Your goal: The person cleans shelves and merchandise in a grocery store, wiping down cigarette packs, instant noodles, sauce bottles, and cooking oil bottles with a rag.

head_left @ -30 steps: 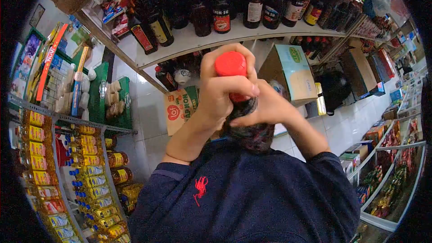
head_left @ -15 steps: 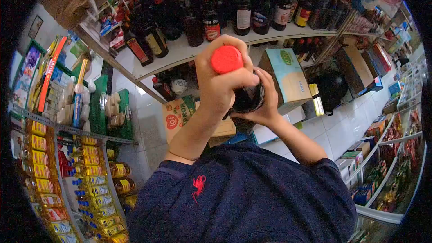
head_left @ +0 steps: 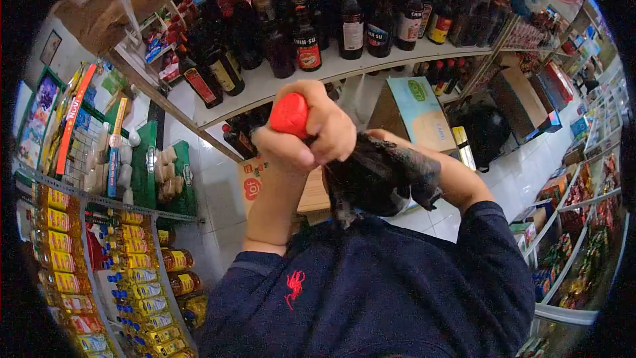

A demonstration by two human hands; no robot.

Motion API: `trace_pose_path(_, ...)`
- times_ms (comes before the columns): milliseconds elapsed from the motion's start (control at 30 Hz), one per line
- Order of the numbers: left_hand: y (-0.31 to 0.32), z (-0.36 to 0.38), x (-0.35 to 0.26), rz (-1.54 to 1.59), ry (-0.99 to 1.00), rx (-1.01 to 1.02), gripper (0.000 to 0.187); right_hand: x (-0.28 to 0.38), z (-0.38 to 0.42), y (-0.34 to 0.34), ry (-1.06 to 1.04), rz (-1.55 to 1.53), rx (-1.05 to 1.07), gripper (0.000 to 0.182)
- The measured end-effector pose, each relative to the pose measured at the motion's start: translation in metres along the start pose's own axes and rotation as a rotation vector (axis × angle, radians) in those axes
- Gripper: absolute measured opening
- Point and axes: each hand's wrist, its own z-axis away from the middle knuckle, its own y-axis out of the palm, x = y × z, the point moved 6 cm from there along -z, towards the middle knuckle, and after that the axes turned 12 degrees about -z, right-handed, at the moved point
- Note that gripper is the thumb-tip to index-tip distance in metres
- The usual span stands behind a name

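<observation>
Hands apart, the left hand [head_left: 326,122] clamps the neck of the bottle [head_left: 289,113] before the shelf [head_left: 258,91]; it should be weighty, breakable glass, best held neck and base; the right hand's [head_left: 385,136] grip, behind dark cloth [head_left: 377,176], is unclear.

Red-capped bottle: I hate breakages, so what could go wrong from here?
The left hand grips the bottle at its capped end, so it might slip if the right hand, partly hidden by the dark cloth, isn't supporting it. Swung forward, it could knock the crowded shelf bottles.

navy shirt [head_left: 397,285] — red emblem [head_left: 295,288]
</observation>
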Motion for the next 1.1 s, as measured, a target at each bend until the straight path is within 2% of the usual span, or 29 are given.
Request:
trace_pose_path(67,-0.007,0.011,-0.006,0.029,-0.014,-0.021,0.027,-0.034,0.008,-0.010,0.108,-0.092,-0.095,0.063)
trace_pose_path(133,-0.008,0.018,-0.018,0.003,0.006,0.086,0.027,-0.058,0.026,-0.022,0.194,-0.137,-0.252,0.060)
trace_pose_path(167,-0.013,0.023,-0.025,-0.061,0.044,-0.019,0.026,-0.073,0.034,-0.031,0.228,-0.145,-0.338,0.058)
trace_pose_path(200,-0.013,0.028,-0.031,-0.068,0.047,-0.025,0.026,-0.085,0.042,-0.041,0.258,-0.140,-0.421,0.057)
trace_pose_path(267,-0.029,0.038,-0.045,-0.131,0.074,-0.278,0.025,-0.108,0.052,-0.063,0.289,-0.121,-0.581,0.055)
trace_pose_path(333,-0.032,0.044,-0.053,-0.162,0.083,-0.287,0.024,-0.119,0.052,-0.079,0.283,-0.134,-0.704,0.053)
trace_pose_path(367,-0.032,0.046,-0.057,-0.219,0.089,-0.307,0.024,-0.122,0.046,-0.082,0.288,-0.260,-0.731,0.054)
trace_pose_path(433,-0.031,0.051,-0.056,-0.264,0.113,-0.359,0.024,-0.088,0.035,-0.055,0.115,-0.286,-0.709,0.056)
trace_pose_path(467,-0.028,0.053,-0.052,-0.264,0.111,-0.365,0.024,-0.090,0.020,-0.051,0.119,-0.291,-0.708,0.056)
trace_pose_path(533,-0.023,0.056,-0.039,-0.508,0.003,-0.402,0.023,-0.088,0.002,-0.049,-0.105,-0.494,-0.727,0.056)
trace_pose_path(567,-0.024,0.061,-0.030,-0.593,-0.043,-0.476,0.023,-0.096,0.008,-0.055,-0.209,-0.489,-0.914,0.050)
trace_pose_path(600,-0.026,0.061,-0.025,-0.687,-0.104,-0.446,0.025,-0.129,0.012,-0.080,-0.201,-0.499,-0.917,0.050)
trace_pose_path(633,-0.031,0.065,-0.022,-0.670,-0.119,-0.550,0.024,-0.166,0.027,-0.126,-0.231,-0.069,-1.020,0.046)
trace_pose_path(700,-0.041,0.073,-0.022,-0.638,-0.097,-0.700,0.023,-0.159,0.034,-0.134,-0.249,0.367,-1.084,0.042)
trace_pose_path(767,-0.042,0.076,-0.022,-0.693,-0.128,-0.755,0.023,-0.093,0.045,-0.087,0.267,0.580,-1.365,0.038)
trace_pose_path(800,-0.044,0.079,-0.022,-0.745,-0.155,-0.804,0.023,-0.070,0.051,-0.071,-0.059,0.484,-1.391,0.040)
trace_pose_path(867,-0.045,0.083,-0.019,-0.742,-0.189,-0.836,0.020,-0.026,0.053,-0.037,-0.531,0.328,-1.480,0.035)
trace_pose_path(900,-0.045,0.085,-0.019,-0.803,-0.200,-0.850,0.019,-0.009,0.045,-0.019,-0.525,0.328,-1.482,0.035)
trace_pose_path(967,-0.045,0.086,-0.016,-0.862,-0.214,-0.865,0.018,0.007,0.027,0.010,-0.813,-0.181,-1.337,0.038)
trace_pose_path(1000,-0.043,0.087,-0.017,-0.883,-0.188,-0.901,0.018,0.003,0.020,0.018,-0.807,-0.186,-1.340,0.038)
trace_pose_path(1067,-0.038,0.087,-0.022,-0.907,-0.165,-0.943,0.018,0.020,-0.004,0.056,-0.876,0.523,-1.021,0.042)
trace_pose_path(1100,-0.036,0.087,-0.027,-0.827,-0.103,-0.985,0.019,0.019,-0.006,0.068,-0.851,0.706,-0.998,0.033)
